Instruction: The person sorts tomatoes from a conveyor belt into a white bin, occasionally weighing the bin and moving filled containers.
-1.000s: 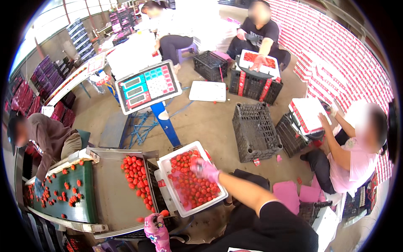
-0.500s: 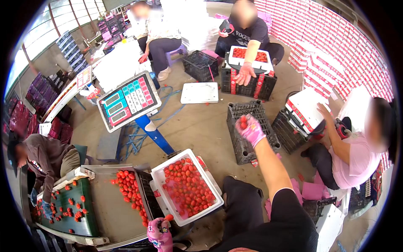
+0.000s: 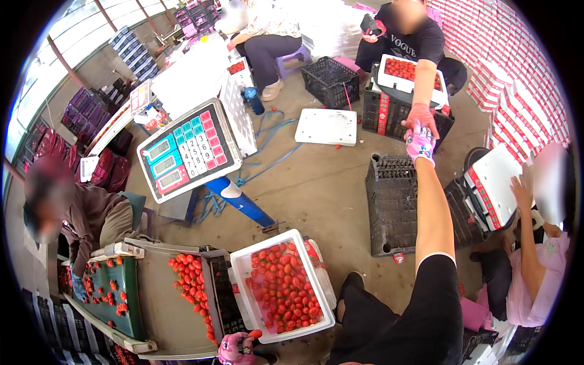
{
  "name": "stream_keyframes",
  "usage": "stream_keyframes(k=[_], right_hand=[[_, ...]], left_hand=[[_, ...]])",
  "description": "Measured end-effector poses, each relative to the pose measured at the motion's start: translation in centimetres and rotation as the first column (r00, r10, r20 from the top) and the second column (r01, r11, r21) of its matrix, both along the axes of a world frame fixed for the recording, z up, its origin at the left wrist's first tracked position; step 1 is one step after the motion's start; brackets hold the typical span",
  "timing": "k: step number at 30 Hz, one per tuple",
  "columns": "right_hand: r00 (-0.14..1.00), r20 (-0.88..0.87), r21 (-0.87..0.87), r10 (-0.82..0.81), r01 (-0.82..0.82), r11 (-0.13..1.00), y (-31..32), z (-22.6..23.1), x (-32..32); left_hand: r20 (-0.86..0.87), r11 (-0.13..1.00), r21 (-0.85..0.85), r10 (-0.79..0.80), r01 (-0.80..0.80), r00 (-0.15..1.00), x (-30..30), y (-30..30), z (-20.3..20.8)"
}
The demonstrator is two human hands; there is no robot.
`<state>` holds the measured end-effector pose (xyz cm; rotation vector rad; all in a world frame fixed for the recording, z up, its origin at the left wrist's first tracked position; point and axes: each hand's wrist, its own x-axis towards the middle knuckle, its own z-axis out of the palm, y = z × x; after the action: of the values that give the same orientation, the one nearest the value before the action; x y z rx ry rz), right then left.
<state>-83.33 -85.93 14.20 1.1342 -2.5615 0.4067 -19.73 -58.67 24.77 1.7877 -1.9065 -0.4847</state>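
My right hand (image 3: 421, 145), in a pink patterned glove, reaches far forward and meets a co-worker's red-gloved hand (image 3: 420, 115). Its fingers look gathered together, and whatever is between the two hands is hidden. Low in the view, my left hand (image 3: 236, 349) in a similar glove is closed, with a red cherry tomato (image 3: 255, 334) at its thumb side. Just beyond it stands a white box (image 3: 326, 304) of cherry tomatoes (image 3: 286, 286). More tomatoes (image 3: 191, 283) lie against the edge of the metal sorting tray (image 3: 161, 304) on the left.
A scale display (image 3: 188, 149) stands on a blue post (image 3: 240, 201). Under my right forearm is a black crate (image 3: 392, 207). A white lid (image 3: 326, 126) lies on the floor by blue straps. Co-workers sit around, one beside the green belt (image 3: 131, 298), another holding a white box (image 3: 496, 185).
My right hand, earlier showing red tomatoes in its grip, has moved farther forward to the co-worker's outstretched hand. The view has shifted; my left hand stays by the tray with its tomato.
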Motion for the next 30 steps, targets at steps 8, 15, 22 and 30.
stream_keyframes(k=[8, 15, 22, 30], right_hand=[[0.952, -0.158, -0.239, 0.262, -0.294, 0.925, 4.6, 0.9, 5.2], [0.688, 0.34, -0.903, 0.641, 0.049, 0.427, 10.8, 8.3, 9.3], [0.23, 0.39, -0.566, 0.892, -0.704, 0.429, 22.4, 10.7, 31.8], [-0.126, 0.575, -0.353, 0.809, -0.93, 0.106, 27.4, 6.7, 43.4]], left_hand=[[0.151, 0.987, -0.156, -0.02, 0.044, 0.988, -1.3, 0.5, -0.4], [-0.081, 0.986, -0.166, -0.013, 0.0, 0.997, 0.0, 0.9, 3.0], [-0.349, 0.961, -0.266, -0.169, 0.076, 0.922, 1.4, -1.9, 7.5], [-0.529, 0.973, -0.189, -0.215, 0.134, 0.821, 3.2, -2.2, 11.3]])
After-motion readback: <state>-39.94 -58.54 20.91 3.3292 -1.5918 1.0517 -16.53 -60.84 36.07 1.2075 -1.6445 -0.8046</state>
